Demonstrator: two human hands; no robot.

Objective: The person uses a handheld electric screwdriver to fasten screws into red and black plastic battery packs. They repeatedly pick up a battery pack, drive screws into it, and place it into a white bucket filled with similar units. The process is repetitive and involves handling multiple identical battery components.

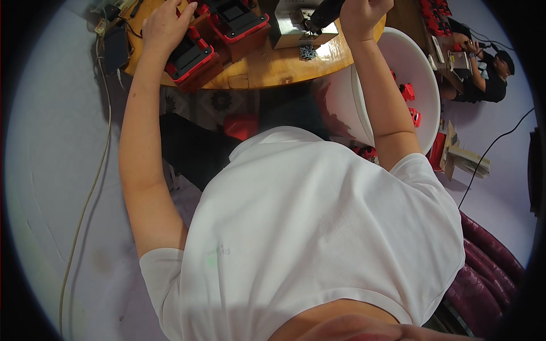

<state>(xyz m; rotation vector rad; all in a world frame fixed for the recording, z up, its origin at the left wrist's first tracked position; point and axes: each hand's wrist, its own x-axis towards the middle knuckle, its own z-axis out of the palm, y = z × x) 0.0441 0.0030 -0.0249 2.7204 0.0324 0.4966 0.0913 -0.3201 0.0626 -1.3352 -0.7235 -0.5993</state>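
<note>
Along the top edge, on the wooden table (261, 73), two black-and-red units (190, 59) are sitting close together, and the left hand (166, 27) is resting beside them, its thumb and fingers apart, though whether it is gripping anything I cannot tell. Across from it, the right hand (365, 17) is curling near a black tool (325, 16), its hold cut off by the frame, while small metal bits (307, 53) are lying before a silvery box (289, 35) and a white tub (425, 71) is standing alongside.

A metal box (286, 27) bars the right hand (365, 16) from the red cases (245, 28).
</note>
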